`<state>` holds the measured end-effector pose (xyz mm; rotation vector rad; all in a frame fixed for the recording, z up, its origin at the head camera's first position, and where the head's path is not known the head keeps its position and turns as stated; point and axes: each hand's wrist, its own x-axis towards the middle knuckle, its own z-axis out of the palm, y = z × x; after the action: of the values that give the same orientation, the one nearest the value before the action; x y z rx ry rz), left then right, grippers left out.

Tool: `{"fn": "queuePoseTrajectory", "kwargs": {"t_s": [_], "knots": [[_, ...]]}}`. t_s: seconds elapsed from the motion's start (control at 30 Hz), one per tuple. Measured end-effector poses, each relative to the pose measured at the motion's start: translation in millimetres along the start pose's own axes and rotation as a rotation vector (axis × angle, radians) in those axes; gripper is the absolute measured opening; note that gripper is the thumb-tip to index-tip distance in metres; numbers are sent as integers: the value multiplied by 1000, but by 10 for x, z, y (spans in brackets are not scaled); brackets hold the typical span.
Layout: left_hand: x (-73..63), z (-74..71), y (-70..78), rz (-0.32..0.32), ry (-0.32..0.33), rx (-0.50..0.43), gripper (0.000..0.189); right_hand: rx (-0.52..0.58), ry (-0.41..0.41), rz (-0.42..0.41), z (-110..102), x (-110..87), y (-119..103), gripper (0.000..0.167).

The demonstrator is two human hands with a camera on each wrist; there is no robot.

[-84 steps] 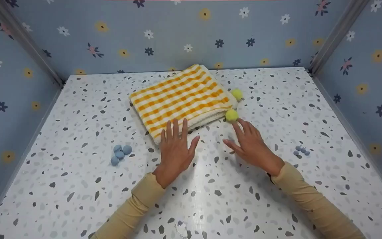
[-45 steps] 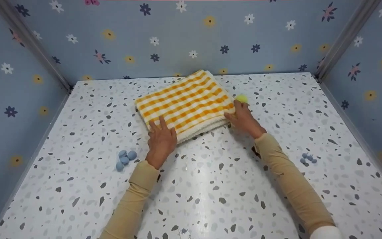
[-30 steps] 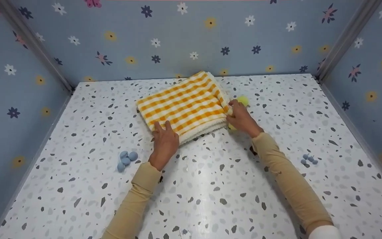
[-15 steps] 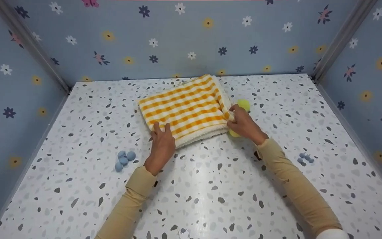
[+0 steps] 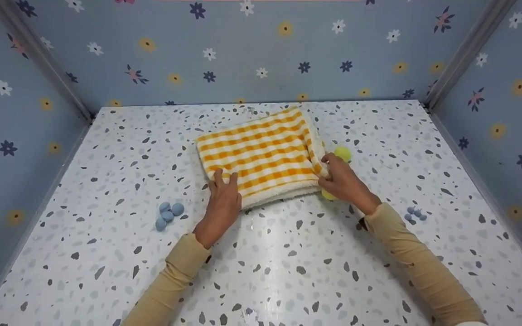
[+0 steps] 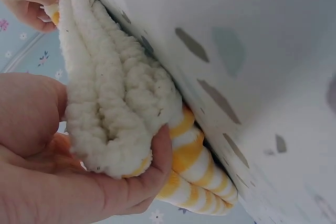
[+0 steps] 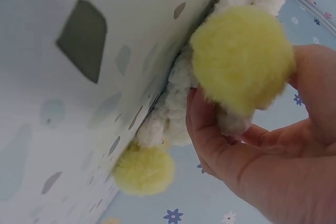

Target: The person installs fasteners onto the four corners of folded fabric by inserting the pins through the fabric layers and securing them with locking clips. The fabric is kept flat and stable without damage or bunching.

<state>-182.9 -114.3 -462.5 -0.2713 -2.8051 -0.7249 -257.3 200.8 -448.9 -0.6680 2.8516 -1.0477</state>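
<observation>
A folded yellow-and-white checkered blanket (image 5: 261, 154) with white fleece lining lies on the table. My left hand (image 5: 222, 203) grips its near left corner; in the left wrist view, fingers curl under the stacked fleece layers (image 6: 100, 93). At the near right corner my right hand (image 5: 349, 183) pinches the edge, which is rucked up along that side. Two yellow pom-poms hang from the right side: one pom-pom (image 5: 342, 154) lies beyond the right hand, and the other pom-pom (image 7: 241, 59) sits against that hand's fingers in the right wrist view.
Several blue round pieces (image 5: 167, 215) lie in a cluster on the speckled table (image 5: 270, 280) at left. Smaller blue pieces (image 5: 415, 213) lie at right. Flowered panels (image 5: 243, 45) wall in the back and both sides.
Both hands have come onto the blanket from its near side and taken hold of its corners. The blanket has turned somewhat and shifted right and nearer; its right edge has bunched up.
</observation>
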Motion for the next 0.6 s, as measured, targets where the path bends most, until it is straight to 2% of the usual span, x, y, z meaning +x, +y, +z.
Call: {"fn": "queuePoseTrajectory", "kwargs": {"t_s": [0.2,0.3,0.47,0.6], "knots": [[-78,18,14,58,33,-24,34,-14,-5,4,-14,-145,4,41],[-107,7,29,61,28,-35,35,-17,-6,1,-31,-225,-8,41],[-138,-33,80,12,-40,-52,38,4,-19,24,-55,-357,-31,44],[-180,-51,104,13,-70,-61,39,1,-17,24,-61,-466,-39,44]]}}
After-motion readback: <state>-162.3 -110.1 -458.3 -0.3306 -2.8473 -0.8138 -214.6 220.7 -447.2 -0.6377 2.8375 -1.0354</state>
